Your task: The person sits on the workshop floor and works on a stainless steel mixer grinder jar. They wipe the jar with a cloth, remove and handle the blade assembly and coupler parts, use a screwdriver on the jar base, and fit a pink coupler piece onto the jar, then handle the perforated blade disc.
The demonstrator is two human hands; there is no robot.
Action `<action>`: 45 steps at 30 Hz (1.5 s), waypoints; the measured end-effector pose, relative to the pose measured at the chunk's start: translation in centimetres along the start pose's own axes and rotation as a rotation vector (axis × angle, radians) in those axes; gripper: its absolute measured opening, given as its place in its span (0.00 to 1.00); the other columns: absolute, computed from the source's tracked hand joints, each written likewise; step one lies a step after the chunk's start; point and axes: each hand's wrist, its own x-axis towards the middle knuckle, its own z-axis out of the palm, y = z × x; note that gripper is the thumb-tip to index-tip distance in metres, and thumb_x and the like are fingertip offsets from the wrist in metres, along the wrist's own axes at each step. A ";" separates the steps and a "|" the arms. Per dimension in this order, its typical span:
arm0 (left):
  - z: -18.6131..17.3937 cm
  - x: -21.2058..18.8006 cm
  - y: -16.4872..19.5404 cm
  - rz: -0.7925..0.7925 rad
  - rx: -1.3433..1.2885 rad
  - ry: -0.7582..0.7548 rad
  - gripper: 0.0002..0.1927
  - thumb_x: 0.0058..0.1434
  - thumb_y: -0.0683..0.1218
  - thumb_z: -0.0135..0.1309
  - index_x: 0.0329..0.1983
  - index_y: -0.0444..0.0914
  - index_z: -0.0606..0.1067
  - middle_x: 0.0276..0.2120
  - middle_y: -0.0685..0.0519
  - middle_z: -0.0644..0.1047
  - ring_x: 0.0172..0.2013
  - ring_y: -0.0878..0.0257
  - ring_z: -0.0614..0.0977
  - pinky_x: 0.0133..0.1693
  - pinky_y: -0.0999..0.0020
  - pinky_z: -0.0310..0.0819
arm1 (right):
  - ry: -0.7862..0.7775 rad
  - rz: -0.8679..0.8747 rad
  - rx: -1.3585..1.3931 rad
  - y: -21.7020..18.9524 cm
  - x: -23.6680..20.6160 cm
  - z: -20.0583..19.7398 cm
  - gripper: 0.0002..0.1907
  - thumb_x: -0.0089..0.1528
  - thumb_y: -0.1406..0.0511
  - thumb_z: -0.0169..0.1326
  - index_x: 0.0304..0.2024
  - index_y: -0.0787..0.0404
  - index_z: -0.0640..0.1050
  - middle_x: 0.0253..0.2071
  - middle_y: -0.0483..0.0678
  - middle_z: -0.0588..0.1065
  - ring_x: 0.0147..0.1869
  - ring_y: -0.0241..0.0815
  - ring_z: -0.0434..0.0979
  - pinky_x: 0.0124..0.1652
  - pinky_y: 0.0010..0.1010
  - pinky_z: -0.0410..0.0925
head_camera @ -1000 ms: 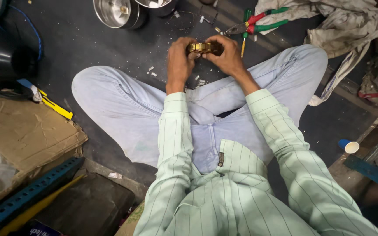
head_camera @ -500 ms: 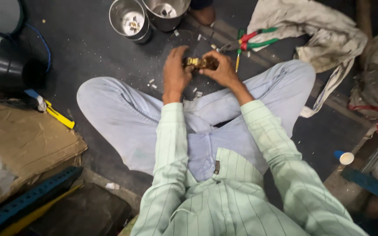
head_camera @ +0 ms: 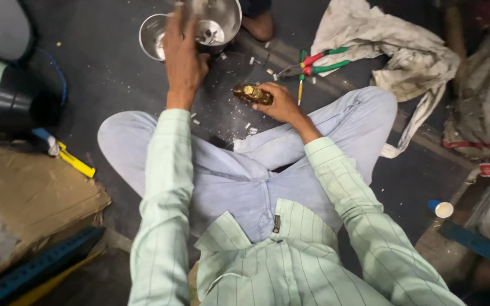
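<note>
Brass fitting (head_camera: 252,94): a small, dull gold metal part, held in the right hand (head_camera: 279,103) just above the dark floor (head_camera: 103,73), in front of the person's crossed legs. The fingers of that hand are wrapped closely round its right end; its left end projects free.

Nearest the camera: the person's pale green striped shirt (head_camera: 290,260) and light blue trousers (head_camera: 239,181), seated cross-legged. To the left of the legs lies a flattened sheet of cardboard (head_camera: 29,192), with a blue perforated metal rail (head_camera: 35,266) at its near edge and a yellow-handled tool (head_camera: 75,162) at its far edge.

Middle distance: small pale scraps are scattered on the floor around the right hand. The left hand (head_camera: 184,54) is extended forward, well apart from the fitting, with its back to the camera. It lies over the two steel containers; whether its fingers grasp anything cannot be determined.

Far: the two round steel containers (head_camera: 214,22) stand side by side, touching or nearly so. To the right, pliers with red and green handles (head_camera: 316,63) lie on the floor beside a crumpled off-white cloth (head_camera: 392,51). At the far left, a large cylinder with a pale green body and black end (head_camera: 7,99) lies on its side.
</note>
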 end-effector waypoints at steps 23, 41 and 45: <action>-5.4 -1.8 -1.6 -0.508 0.208 0.510 0.16 0.48 0.43 0.70 0.40 0.38 0.81 0.34 0.51 0.82 0.39 0.49 0.82 0.55 0.45 0.65 | 0.072 0.171 0.101 2.6 -0.4 -0.2 0.25 0.57 0.58 0.66 0.54 0.61 0.79 0.46 0.52 0.82 0.50 0.45 0.84 0.51 0.35 0.73; -2.1 1.1 -1.5 0.120 -0.181 0.053 0.12 0.50 0.42 0.69 0.37 0.38 0.79 0.46 0.48 0.80 0.52 0.48 0.77 0.61 0.50 0.63 | 0.061 0.354 0.230 3.4 0.4 -0.6 0.26 0.58 0.59 0.64 0.57 0.60 0.78 0.47 0.48 0.83 0.47 0.40 0.83 0.49 0.32 0.74; -0.3 1.7 -2.4 -0.345 -0.446 0.353 0.19 0.57 0.46 0.68 0.49 0.38 0.76 0.51 0.50 0.78 0.52 0.55 0.80 0.48 0.59 0.74 | 0.090 0.301 0.192 2.8 0.5 -0.7 0.25 0.58 0.60 0.65 0.56 0.61 0.79 0.46 0.49 0.83 0.48 0.37 0.82 0.50 0.30 0.72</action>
